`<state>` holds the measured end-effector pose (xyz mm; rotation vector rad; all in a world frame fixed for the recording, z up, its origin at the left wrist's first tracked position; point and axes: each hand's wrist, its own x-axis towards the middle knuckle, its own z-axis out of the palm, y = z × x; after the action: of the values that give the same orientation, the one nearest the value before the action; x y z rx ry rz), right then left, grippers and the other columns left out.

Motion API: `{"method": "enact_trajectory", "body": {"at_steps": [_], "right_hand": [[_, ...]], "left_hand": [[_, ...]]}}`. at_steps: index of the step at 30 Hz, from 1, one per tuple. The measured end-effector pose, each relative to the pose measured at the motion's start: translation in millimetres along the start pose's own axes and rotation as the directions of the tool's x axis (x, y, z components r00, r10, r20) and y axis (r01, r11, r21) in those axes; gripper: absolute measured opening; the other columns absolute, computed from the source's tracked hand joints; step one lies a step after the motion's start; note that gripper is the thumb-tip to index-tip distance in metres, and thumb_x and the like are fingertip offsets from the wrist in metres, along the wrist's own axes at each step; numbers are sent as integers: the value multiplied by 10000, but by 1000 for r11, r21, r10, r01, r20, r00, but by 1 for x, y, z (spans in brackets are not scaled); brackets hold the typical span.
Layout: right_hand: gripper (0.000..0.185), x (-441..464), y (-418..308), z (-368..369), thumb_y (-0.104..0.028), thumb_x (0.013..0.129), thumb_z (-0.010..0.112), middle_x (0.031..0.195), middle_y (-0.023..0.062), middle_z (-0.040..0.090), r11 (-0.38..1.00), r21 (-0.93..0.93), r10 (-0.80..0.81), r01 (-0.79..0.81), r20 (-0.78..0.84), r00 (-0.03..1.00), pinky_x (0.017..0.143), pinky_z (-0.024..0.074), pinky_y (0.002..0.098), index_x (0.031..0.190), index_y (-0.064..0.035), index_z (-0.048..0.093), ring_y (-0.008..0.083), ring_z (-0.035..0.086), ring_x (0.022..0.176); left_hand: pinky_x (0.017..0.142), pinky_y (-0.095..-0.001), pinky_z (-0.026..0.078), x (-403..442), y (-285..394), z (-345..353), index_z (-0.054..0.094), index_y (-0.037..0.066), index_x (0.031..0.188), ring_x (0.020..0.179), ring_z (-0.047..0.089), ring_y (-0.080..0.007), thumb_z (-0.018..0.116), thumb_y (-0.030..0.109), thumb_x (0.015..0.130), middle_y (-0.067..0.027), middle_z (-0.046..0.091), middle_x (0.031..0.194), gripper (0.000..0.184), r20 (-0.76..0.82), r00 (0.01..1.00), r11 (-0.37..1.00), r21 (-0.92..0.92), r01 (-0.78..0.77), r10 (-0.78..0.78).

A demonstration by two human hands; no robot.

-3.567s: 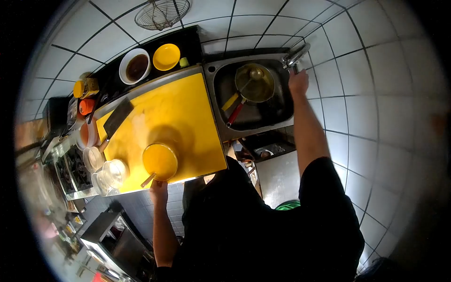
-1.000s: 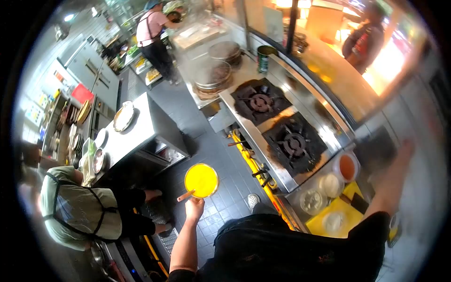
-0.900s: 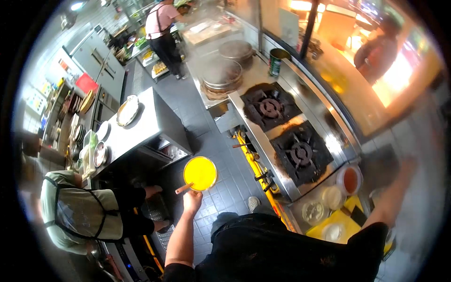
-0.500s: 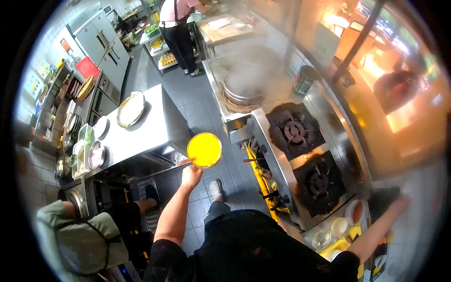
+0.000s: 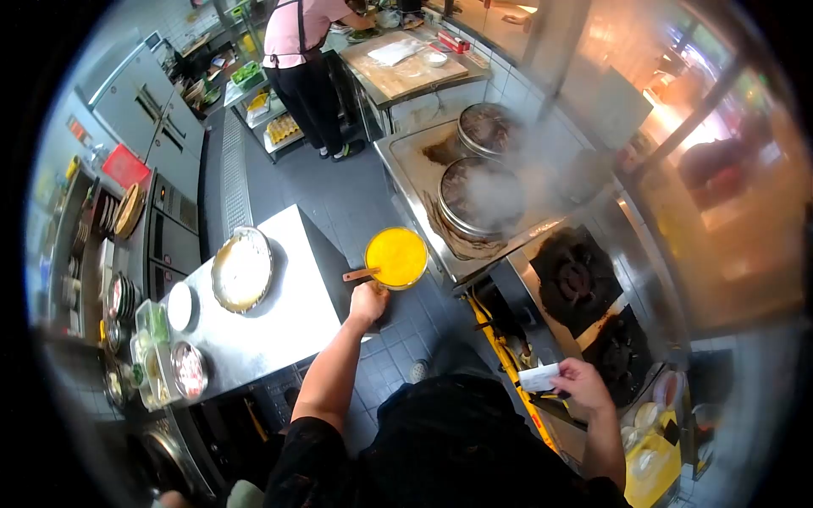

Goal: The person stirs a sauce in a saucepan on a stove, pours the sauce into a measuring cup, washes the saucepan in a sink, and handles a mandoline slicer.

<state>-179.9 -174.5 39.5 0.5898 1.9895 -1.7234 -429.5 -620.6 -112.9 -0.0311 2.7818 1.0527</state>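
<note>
My left hand (image 5: 369, 303) is closed around the edge or handle of a round bowl (image 5: 425, 265) full of yellow liquid (image 5: 398, 252), held out over the floor. Its grip point is partly hidden by the fingers. A flat wooden handle (image 5: 360, 274) sticks out of the liquid over the bowl's left rim. In my right hand (image 5: 586, 388), a white rectangular slip (image 5: 539, 378), which looks like paper or a packet, is pinched between fingers and thumb in front of the stove.
Two steaming round pots (image 5: 478, 199) stand on the range ahead, beside black gas burners (image 5: 578, 284). On the left, a steel counter (image 5: 292, 288) carries a floury basin (image 5: 269, 275) and a white plate (image 5: 180, 306). A person in pink (image 5: 292, 34) works at the back.
The view has moved forward toward the steaming pots. My right hand has come in from the far right and now holds the white slip. My left hand still carries the bowl.
</note>
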Motion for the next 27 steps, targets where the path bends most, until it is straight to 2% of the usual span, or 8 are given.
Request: {"method": "enact_trajectory", "body": {"at_steps": [3,4,7,11,13,18,24,27], "right_hand": [[149,38,-10,50,20,923,657,1026,135,720,995,104,-4,0,42,999,812,580,284,1071,22,639,165,704,901],[179,49,-21,66,4,948,632,1068,155,712,998,22,51,-51,16,999,865,579,309,1123,40,629,191,710,946],[245,93,-58,98,-99,940,678,1091,126,716,995,37,89,-89,15,996,890,568,334,1163,-2,657,191,702,968],[272,174,-105,120,-96,958,650,1142,136,700,998,63,9,-8,-18,1000,919,559,343,1214,-8,628,191,688,1016],[243,212,-124,132,-87,973,632,1122,142,704,989,139,-41,42,-7,999,886,571,336,1196,8,628,191,701,988],[179,271,-193,166,5,968,612,1088,132,687,966,98,-239,240,-25,971,840,594,316,1140,53,623,173,693,941],[160,344,-245,201,-11,957,635,1007,85,692,969,150,-176,196,-139,975,770,597,292,1106,46,641,140,677,875],[152,414,-259,210,-34,957,642,969,70,695,946,235,-151,225,-293,944,706,570,266,1092,36,648,116,654,795]], "left_hand": [[797,-493,555,57,-26,-3,711,-22,876,851,685,-430,614,213,859,-261,690,866,255,-8,1000,1000,8,-30,30],[795,-492,556,77,-33,-5,712,-23,874,848,685,-431,618,214,858,-261,690,864,255,-25,998,999,10,-51,51],[796,-488,559,134,-45,-14,717,-19,882,847,687,-431,638,215,850,-262,690,870,249,-8,999,999,2,-47,47],[806,-494,557,209,-47,-30,719,-24,906,858,687,-438,637,232,845,-278,684,852,276,7,999,999,-15,-35,35],[808,-500,554,253,-60,-27,720,-27,895,858,685,-444,625,234,845,-285,679,846,281,-5,999,998,38,-52,52],[812,-505,550,355,-46,-43,724,-31,855,860,676,-465,602,219,838,-301,672,848,278,-31,995,994,45,-98,100],[850,-504,541,485,-34,-57,735,-14,900,891,673,-465,607,235,828,-289,681,881,290,-40,988,985,91,-148,152],[856,-505,538,552,-25,-63,740,2,934,906,674,-456,608,239,835,-281,685,901,288,-20,988,985,85,-150,152]]}}
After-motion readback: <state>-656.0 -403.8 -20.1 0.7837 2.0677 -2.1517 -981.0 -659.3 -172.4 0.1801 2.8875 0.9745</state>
